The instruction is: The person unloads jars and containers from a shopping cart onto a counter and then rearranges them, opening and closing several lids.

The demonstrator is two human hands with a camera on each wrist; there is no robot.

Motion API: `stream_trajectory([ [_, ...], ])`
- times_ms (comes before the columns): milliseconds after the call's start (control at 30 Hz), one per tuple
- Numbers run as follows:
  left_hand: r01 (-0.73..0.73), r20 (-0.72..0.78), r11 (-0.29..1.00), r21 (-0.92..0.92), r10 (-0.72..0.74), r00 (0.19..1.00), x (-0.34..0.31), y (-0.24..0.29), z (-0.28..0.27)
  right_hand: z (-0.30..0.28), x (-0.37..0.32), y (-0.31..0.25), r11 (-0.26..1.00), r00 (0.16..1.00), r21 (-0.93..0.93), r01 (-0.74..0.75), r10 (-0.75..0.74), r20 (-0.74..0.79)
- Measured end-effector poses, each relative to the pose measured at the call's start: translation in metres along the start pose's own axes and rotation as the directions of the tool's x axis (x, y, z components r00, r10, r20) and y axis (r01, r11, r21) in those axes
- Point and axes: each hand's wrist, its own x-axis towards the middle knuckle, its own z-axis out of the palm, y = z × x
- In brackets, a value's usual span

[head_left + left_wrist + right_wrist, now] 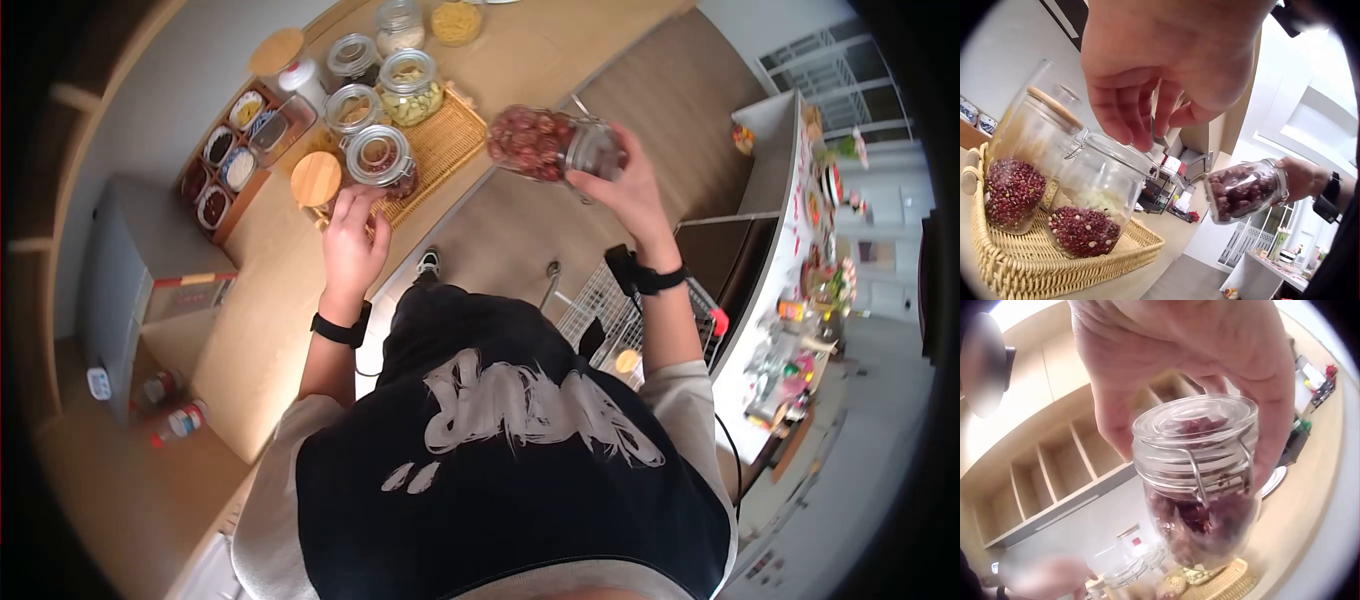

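The right hand (pixel 632 190) grips a clasp-lid glass jar of dark red dried fruit (pixel 530 143) near its lid, tilted on its side, over the floor beyond the counter edge. In the right wrist view, thumb and fingers lie round the lid of that jar (pixel 1200 487). The left hand (pixel 355 245) hangs with loosely bent fingers at a clasp-lid jar (pixel 380 160); the left wrist view shows the hand (pixel 1166 69) just above this jar of red beans (pixel 1088 228), contact unclear. Beside it in the wicker tray (pixel 1072 275) stands a wooden-lidded jar of red beans (pixel 1016 187).
More jars, one with pale green pieces (pixel 412 95), stand on and behind the wicker tray (pixel 455 140). A wooden box of small bowls (pixel 225 205) is by the wall. A wire cart (pixel 610 310) stands at the right, near a cluttered white counter (pixel 750 370).
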Motion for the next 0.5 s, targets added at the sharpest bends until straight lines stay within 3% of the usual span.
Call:
stream_trajectory([
  [133,0.037,-0.022,0.999,-0.012,-0.038,0.999,-0.001,-0.001,-0.004,0.047,0.068,0.005,0.966,0.963,-0.147,0.212,-0.18,0.203],
  [267,0.038,0.011,0.999,0.004,-0.038,0.999,0.0,-0.005,-0.001,0.084,0.104,-0.007,0.97,0.933,-0.158,0.186,-0.125,0.336],
  [400,0.034,0.021,0.999,0.013,-0.034,0.999,0.005,-0.005,0.002,0.107,0.122,-0.022,0.861,0.88,-0.402,0.312,-0.102,0.463],
  [500,0.022,0.012,0.999,0.023,-0.023,1.0,0.008,-0.01,0.005,0.124,0.132,-0.017,0.811,0.826,-0.427,0.4,-0.117,0.552],
])
